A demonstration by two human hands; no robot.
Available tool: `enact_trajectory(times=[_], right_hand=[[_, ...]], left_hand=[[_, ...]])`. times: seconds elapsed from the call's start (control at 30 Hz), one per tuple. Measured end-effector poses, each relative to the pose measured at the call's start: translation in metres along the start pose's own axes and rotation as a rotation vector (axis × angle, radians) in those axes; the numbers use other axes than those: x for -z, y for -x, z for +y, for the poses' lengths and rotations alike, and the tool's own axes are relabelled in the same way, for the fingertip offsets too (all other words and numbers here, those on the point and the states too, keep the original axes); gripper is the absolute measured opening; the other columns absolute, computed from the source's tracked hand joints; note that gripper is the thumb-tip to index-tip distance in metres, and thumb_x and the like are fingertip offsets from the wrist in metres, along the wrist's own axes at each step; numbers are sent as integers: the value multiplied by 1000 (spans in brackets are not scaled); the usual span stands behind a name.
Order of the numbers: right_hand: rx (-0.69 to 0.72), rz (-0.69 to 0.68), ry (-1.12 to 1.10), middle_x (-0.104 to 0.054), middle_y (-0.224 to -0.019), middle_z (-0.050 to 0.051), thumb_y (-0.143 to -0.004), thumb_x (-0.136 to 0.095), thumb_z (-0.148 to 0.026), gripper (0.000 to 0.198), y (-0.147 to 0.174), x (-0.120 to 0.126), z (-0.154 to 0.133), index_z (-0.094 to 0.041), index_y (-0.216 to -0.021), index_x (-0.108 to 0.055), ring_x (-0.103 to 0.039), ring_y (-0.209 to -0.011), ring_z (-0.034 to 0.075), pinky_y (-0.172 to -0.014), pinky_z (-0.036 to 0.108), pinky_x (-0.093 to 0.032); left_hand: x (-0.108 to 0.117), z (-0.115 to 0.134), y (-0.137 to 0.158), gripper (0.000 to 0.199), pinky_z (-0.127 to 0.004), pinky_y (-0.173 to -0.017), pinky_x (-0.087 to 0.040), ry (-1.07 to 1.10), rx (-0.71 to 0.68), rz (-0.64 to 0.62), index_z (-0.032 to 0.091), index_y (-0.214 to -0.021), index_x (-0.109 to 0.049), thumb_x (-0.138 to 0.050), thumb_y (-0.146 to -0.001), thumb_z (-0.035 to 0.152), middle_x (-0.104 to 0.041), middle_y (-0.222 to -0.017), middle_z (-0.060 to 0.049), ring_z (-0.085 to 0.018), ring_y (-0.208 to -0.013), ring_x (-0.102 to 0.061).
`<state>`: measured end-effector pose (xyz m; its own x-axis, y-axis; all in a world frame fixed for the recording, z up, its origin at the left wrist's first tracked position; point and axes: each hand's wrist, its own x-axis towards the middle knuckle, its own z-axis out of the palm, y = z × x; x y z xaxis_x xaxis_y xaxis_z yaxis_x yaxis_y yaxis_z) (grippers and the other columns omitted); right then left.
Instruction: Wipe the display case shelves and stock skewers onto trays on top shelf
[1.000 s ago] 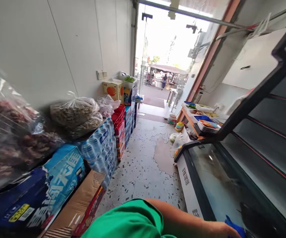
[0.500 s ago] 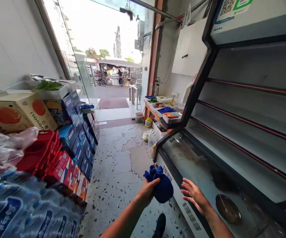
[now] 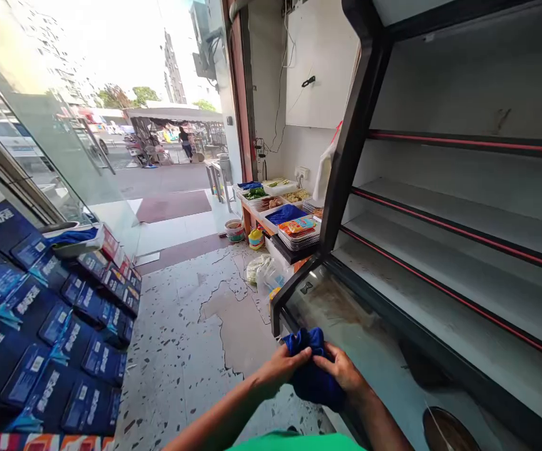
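Note:
A bunched dark blue cloth (image 3: 318, 382) hangs between my two hands, in front of the near edge of the display fridge. My left hand (image 3: 280, 369) pinches its upper left side with the thumb on top. On the other side, my right hand (image 3: 343, 369) grips the cloth with thumb and fingers. Part of the fingers of both hands is hidden behind the folds. Just right of my hands lies the fridge's lower deck (image 3: 369, 338), its surface smeared and stained. A round brown dish-like object (image 3: 449, 431) shows at its lower right.
Fridge shelves (image 3: 440, 213) with red strips rise on the right. Stacked blue boxes (image 3: 40, 351) line the left. Beyond the fridge, a low table (image 3: 256, 219) carries food trays; a bucket (image 3: 234, 230) and bags (image 3: 268, 275) sit on the floor. A glass door (image 3: 87, 125) opens outside, where a person (image 3: 185, 144) stands.
My right hand, open and apart before, has come over and taken hold of the cloth beside my left. The view has shifted forward and turned right.

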<state>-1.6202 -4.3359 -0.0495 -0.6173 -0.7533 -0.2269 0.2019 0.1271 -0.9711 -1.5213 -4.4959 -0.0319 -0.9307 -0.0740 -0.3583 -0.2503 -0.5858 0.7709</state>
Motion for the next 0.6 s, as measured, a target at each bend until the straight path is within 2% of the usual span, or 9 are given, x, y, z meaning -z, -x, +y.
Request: enact_trajectory(times=[0.1,0.2,0.27,0.33,0.4,0.5,0.6], right_hand=[[37,108,-102,-70,-100,7,-71,-70,-52,50,-50,7,-21,-19,-109,-67,-64,-99,27,-95,42,-46],[89,156,-130,-70,-100,6,-73,-67,-51,46,-98,-2,-33,-21,-108,-67,-63,-101,27,-96,41,-46],[137,231,16,-70,-98,8,-72,-66,-54,47,-128,-13,-35,-19,-103,-69,-63,-99,29,-96,44,-46],[174,356,231,-70,-95,10,-69,-67,-54,46,-156,-26,-35,-17,-96,-72,-62,-98,31,-97,46,-43],[179,426,340,-69,-98,11,-69,-67,-53,45,-180,-36,-37,-17,-96,-72,-61,-99,31,-99,46,-42],[159,412,199,-67,-111,10,-73,-66,-53,51,-211,-43,-42,-18,-111,-67,-60,-107,29,-99,41,-43],[81,550,44,-67,-111,10,-69,-69,-58,59,-232,-36,-47,-18,-113,-66,-63,-100,27,-92,39,-48]], left_hand=[[18,28,-40,68,-45,-79,-53,-25,81,62,19,-118,-54,-77,-64,54,-65,-113,-13,-32,-102,-62],[42,51,-76,69,-49,-80,-53,72,233,-93,15,-113,-56,-69,-67,65,-66,-107,-16,-33,-100,-63],[57,64,-98,66,-44,-83,-52,175,254,-194,12,-104,-60,-68,-67,66,-69,-98,-15,-30,-95,-65],[70,77,-119,56,-35,-82,-52,222,197,-193,13,-99,-62,-75,-65,56,-70,-92,-11,-24,-87,-67],[84,94,-138,48,-30,-79,-52,209,148,-130,13,-96,-62,-81,-64,44,-70,-85,-8,-19,-77,-66],[112,126,-164,40,-31,-80,-53,193,199,-121,12,-97,-62,-80,-67,30,-71,-83,-8,-18,-73,-66],[147,161,-191,34,-33,-81,-54,195,295,-128,11,-98,-62,-76,-68,21,-71,-86,-10,-19,-73,-67]])
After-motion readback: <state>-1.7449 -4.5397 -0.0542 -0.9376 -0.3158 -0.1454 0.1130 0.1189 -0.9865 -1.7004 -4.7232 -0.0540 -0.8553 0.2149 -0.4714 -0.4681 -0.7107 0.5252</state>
